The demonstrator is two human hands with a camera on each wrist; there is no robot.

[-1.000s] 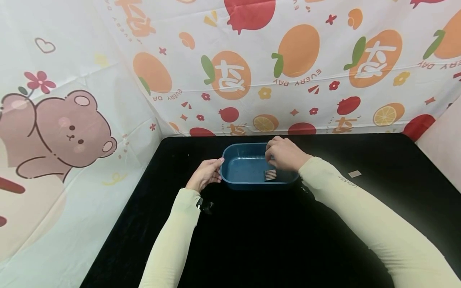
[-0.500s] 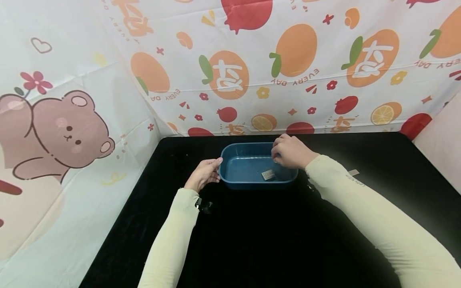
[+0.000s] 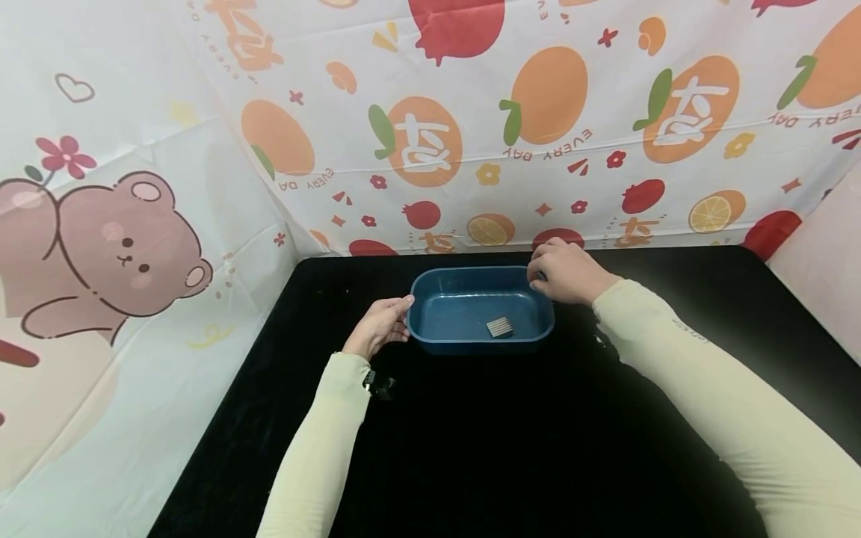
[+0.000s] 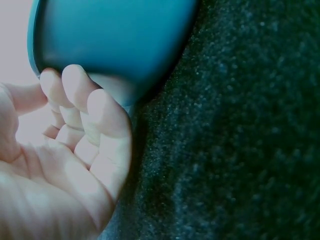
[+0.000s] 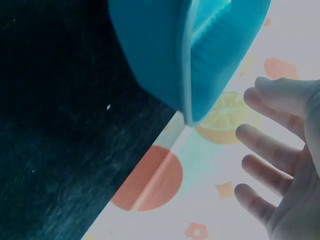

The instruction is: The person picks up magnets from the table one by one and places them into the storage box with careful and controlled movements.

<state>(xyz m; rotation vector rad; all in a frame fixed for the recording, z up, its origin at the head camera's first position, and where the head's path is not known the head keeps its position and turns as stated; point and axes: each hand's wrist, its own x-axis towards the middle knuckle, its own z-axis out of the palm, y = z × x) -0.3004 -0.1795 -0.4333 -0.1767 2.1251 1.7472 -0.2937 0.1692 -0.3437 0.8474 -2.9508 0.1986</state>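
Note:
A blue rectangular tub with rounded corners (image 3: 444, 308) stands near the back of the black table. Inside it, towards the front right, lies a small grey ribbed block (image 3: 500, 327). My left hand (image 3: 380, 324) grips the tub's left end. In the left wrist view its thumb and curled fingers (image 4: 80, 87) meet at the rim, pinching the wall. Above the tub's back right corner hovers my right hand (image 3: 570, 273). The right wrist view shows its fingers (image 5: 267, 147) spread and relaxed, apart from the tub and holding nothing.
The black tabletop (image 3: 471, 448) surrounds the tub. A fruit-print cloth (image 3: 457, 134) hangs right behind its back edge, and a bear-print cloth (image 3: 134, 239) lines the left side.
My right hand has drawn back to the right, out from over the tub's inside. The ribbed block was standing and now lies turned beside where it was. My left hand keeps its grip.

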